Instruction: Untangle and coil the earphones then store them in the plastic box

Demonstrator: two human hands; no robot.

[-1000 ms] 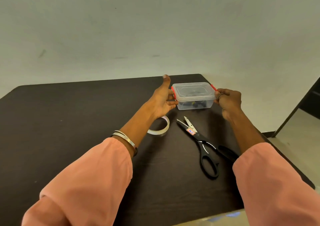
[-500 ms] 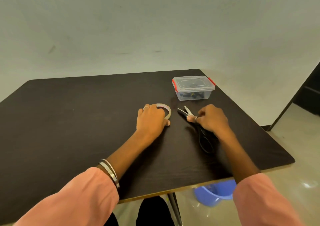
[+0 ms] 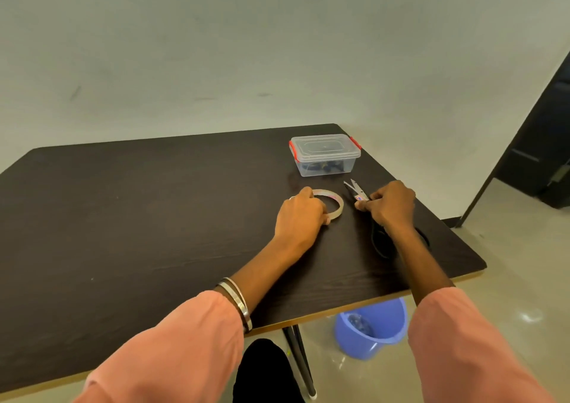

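The clear plastic box (image 3: 325, 156) with red clips stands closed at the far right of the dark table (image 3: 138, 211). Dark earphones (image 3: 322, 165) lie coiled inside it, seen through the wall. My left hand (image 3: 299, 217) rests on the table with its fingers curled on the near left side of a roll of clear tape (image 3: 331, 205). My right hand (image 3: 388, 207) lies over black-handled scissors (image 3: 357, 191), fingers closed around them near the pivot; the blades point toward the box and the handles show behind my wrist.
A blue plastic bucket (image 3: 373, 328) sits on the floor under the table's near right edge, beside a table leg (image 3: 300, 359). A dark door or cabinet (image 3: 546, 156) stands at the far right. The wall is right behind the table.
Both hands left the sides of the box and drew back toward me: the left onto the tape roll, the right onto the scissors. My head has moved back, so more table shows.
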